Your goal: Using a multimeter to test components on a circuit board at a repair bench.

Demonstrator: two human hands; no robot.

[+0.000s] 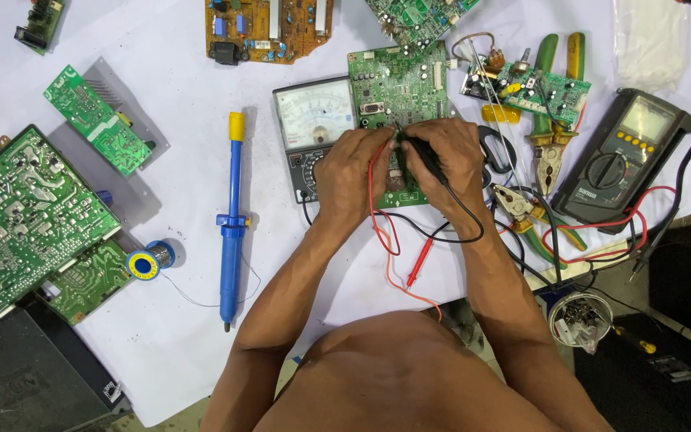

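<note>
White bench; hands [397, 164] hide probe tips on green circuit board [397, 80].

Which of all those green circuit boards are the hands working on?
The green circuit board at top centre, partly overlapping the grey dial meter. The left hand and right hand press probes onto its lower edge; the other boards lie untouched.

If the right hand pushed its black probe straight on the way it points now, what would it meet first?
The right hand aims the black probe up and toward the left hand. Its tip already seems to rest on the green circuit board, so it would likely meet that board first, then the left hand's fingertips; depth is unclear.
</note>
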